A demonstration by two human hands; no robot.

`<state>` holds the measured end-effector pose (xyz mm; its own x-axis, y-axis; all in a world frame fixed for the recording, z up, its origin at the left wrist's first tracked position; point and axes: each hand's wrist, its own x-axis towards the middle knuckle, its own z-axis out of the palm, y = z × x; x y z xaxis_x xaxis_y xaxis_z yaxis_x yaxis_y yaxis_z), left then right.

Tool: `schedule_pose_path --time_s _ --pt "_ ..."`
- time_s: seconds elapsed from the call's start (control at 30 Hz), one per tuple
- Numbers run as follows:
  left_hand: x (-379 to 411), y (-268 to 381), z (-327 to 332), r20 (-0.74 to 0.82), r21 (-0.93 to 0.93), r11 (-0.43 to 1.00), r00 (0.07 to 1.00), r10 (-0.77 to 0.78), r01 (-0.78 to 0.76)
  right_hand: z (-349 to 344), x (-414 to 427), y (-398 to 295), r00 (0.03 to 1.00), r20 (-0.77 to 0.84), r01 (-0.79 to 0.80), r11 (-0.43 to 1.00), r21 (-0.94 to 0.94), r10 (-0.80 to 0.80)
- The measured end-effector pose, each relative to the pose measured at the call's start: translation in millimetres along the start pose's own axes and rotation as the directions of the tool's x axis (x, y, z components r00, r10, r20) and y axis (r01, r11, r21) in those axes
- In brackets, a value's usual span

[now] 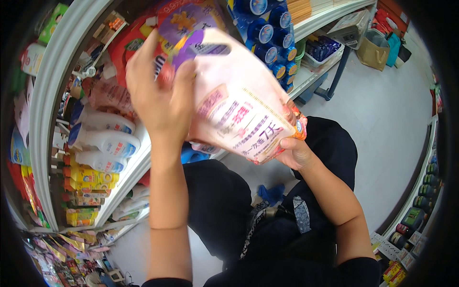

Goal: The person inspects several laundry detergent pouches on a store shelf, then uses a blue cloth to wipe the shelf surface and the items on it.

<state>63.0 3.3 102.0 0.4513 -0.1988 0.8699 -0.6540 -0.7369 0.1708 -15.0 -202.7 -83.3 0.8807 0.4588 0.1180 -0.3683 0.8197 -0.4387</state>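
Note:
A pink-and-white refill pouch (236, 97) with a purple top corner and a slot handle hangs tilted in front of me. It bears printed writing. My right hand (296, 154) grips its lower right corner, thumb on the front face. My left hand (163, 89), blurred, is raised by the pouch's upper left side, fingers and thumb apart. Its thumb overlaps the pouch's edge; whether it touches cannot be made out. Behind that hand, on the shelf, are red pouches (122, 57) and a purple pouch (193, 18).
White bottles with blue caps (107, 141) and yellow bottles (91, 177) line the shelf (125, 172) at left. Blue-capped bottles (265, 32) stand at the top. A white basket (319, 53) of purple packets sits beyond. Dark bottles (412, 215) fill the right shelf. My bent knees (215, 201) are below.

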Motion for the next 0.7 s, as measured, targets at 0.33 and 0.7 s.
schedule_pose_path --time_s 0.33,0.7 --pt "-100.0 -34.5 7.4 0.336 -0.440 0.497 0.650 -0.682 0.748 -26.5 -5.3 8.9 0.971 -0.235 -0.047 0.999 -0.003 0.046" --pt "-119.4 -37.3 -10.1 0.666 -0.721 -0.271 0.527 -0.528 0.638 -14.3 -6.9 1.2 0.984 -0.179 0.002 0.993 0.118 0.020"
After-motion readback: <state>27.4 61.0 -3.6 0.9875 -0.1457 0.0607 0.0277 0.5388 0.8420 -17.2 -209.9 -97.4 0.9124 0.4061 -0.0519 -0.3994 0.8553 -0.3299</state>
